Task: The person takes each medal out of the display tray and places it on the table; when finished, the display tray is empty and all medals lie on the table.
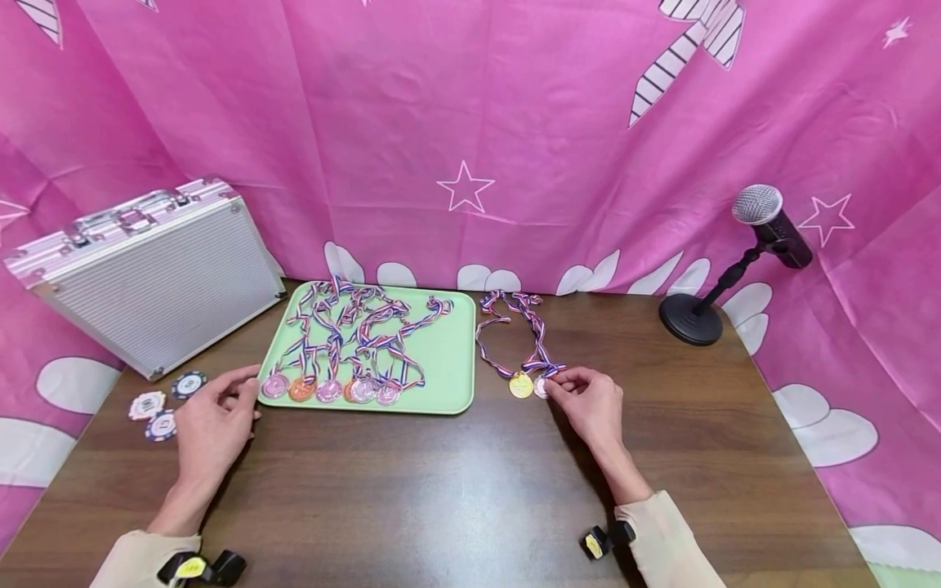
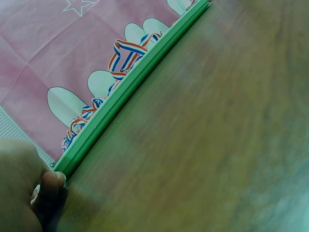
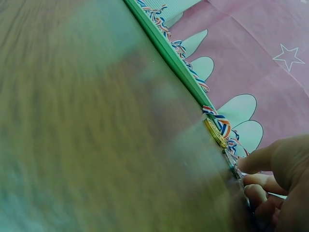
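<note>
On the table a light green tray (image 1: 450, 351) carries several medals, silver-looking and bronze-looking, lined along its front edge, with red, white and blue ribbons (image 1: 334, 327) tangled behind them. My left hand (image 1: 215, 423) grips the tray's front left corner with thumb and fingers, as the left wrist view also shows. To the right of the tray, a gold medal (image 1: 520, 385) lies flat with its ribbon stretched back. Beside it my right hand (image 1: 591, 406) pinches a silver-looking medal (image 1: 540, 387) at its edge, partly hidden by the fingers; the right wrist view shows the fingertips on it.
Poker chips (image 1: 148, 406) lie left of my left hand. A silver aluminium case (image 1: 165, 286) stands at the back left. At the back right is a microphone (image 1: 772, 220) on a black stand (image 1: 691, 318). A pink curtain (image 1: 397, 139) hangs behind the table.
</note>
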The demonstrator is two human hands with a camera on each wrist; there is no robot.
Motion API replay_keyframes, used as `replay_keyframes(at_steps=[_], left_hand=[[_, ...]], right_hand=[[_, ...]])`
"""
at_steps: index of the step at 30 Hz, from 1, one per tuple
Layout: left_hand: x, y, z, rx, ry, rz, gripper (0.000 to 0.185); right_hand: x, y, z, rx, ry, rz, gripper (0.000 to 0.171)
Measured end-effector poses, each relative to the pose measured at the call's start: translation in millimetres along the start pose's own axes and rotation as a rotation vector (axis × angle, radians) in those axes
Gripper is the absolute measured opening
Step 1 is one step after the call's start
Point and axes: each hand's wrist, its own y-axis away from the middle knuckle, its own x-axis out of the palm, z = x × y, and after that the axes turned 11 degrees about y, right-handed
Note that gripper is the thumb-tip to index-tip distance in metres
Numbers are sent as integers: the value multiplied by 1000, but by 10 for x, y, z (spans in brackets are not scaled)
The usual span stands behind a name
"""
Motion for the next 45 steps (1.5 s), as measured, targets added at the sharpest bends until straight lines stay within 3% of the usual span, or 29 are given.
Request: replay_keyframes(at_steps=[20,32,45], left_hand=[[-11,8,-22,59,43,-30,29],[0,12,-24,54,36,-16,30],[-6,4,5,56,24,-22,31]], right_hand=[[-69,34,11,44,-172,-5,11],[58,120,415,-29,-260,47,10],[432,318,1023,-165,-354,210,8]])
